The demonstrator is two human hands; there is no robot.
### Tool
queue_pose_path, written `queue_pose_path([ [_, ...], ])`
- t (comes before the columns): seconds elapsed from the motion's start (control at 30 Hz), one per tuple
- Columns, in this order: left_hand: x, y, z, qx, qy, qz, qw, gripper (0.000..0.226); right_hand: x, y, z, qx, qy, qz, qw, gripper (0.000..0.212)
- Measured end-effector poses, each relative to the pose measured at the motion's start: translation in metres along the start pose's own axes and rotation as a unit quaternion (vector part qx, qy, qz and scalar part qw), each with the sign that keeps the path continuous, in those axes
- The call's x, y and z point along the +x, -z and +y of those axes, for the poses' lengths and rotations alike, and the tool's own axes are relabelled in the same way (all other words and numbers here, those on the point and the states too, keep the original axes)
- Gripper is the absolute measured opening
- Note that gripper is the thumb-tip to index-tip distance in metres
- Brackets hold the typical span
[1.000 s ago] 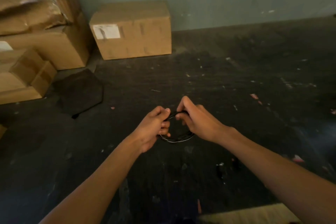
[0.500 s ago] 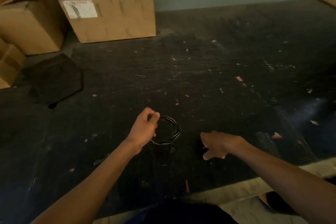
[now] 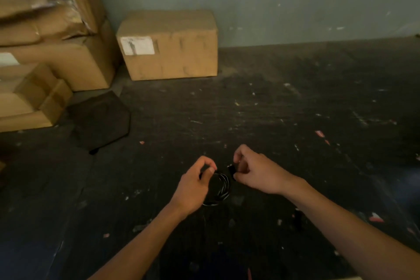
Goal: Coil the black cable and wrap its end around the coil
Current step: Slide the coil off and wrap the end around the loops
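The black cable (image 3: 223, 188) is wound into a small round coil, held just above the dark floor at the centre of the view. My left hand (image 3: 195, 185) pinches the coil's upper left side between thumb and fingers. My right hand (image 3: 256, 171) is just to the right of the coil, fingers closed on the cable's black end plug (image 3: 231, 169), which sits near the coil's upper right edge. The stretch of cable between plug and coil is hard to make out in the dim light.
Cardboard boxes stand against the grey wall: one with a white label (image 3: 168, 45) behind, a stack (image 3: 52, 36) at far left. A flat dark mat (image 3: 100, 120) lies beside them. The scuffed black floor (image 3: 295, 109) is littered with small scraps.
My right hand, which had let go and dropped low right half a second ago, has come back up beside the coil and holds the plug end. The left hand kept the coil.
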State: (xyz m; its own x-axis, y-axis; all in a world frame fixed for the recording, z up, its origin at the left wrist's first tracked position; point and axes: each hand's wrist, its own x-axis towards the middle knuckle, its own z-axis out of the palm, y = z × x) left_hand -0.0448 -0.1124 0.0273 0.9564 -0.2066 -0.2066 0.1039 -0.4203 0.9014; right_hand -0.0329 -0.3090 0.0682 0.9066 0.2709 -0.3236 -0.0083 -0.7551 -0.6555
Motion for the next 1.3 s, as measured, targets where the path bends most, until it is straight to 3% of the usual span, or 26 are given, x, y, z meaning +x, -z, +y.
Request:
queue_pose_path([
  [0.1, 0.002, 0.008, 0.011, 0.010, -0.025, 0.009, 1.000, 0.023, 0.006, 0.004, -0.023, 0.028, 0.061, 0.064, 0.996, 0.027],
  [0.27, 0.000, 0.024, 0.039, -0.067, -0.042, 0.023, 0.997, 0.028, 0.010, 0.006, -0.049, 0.055, 0.119, 0.113, 0.985, 0.027],
  [0.63, -0.002, 0.043, 0.045, 0.073, -0.164, 0.060, 0.982, 0.022, 0.010, 0.017, -0.058, 0.156, 0.167, 0.086, 0.970, 0.012],
  [0.8, 0.001, 0.046, 0.047, 0.070, -0.157, 0.052, 0.984, 0.023, 0.009, 0.016, -0.060, 0.091, 0.200, 0.094, 0.971, 0.021],
  [1.07, 0.009, 0.056, 0.048, -0.081, -0.056, 0.118, 0.988, 0.031, 0.001, 0.014, -0.067, 0.085, 0.271, 0.086, 0.955, 0.031],
  [1.2, 0.011, 0.057, 0.047, -0.081, -0.061, 0.133, 0.986, 0.030, 0.004, 0.005, -0.063, 0.226, 0.245, 0.043, 0.942, 0.015],
  [1.27, 0.013, 0.059, 0.047, -0.073, -0.066, 0.151, 0.984, 0.028, 0.006, 0.000, -0.065, 0.326, 0.206, 0.034, 0.922, 0.003],
  [1.3, 0.014, 0.059, 0.047, -0.063, -0.073, 0.161, 0.982, 0.027, 0.007, -0.003, -0.068, 0.379, 0.183, 0.034, 0.906, 0.008],
])
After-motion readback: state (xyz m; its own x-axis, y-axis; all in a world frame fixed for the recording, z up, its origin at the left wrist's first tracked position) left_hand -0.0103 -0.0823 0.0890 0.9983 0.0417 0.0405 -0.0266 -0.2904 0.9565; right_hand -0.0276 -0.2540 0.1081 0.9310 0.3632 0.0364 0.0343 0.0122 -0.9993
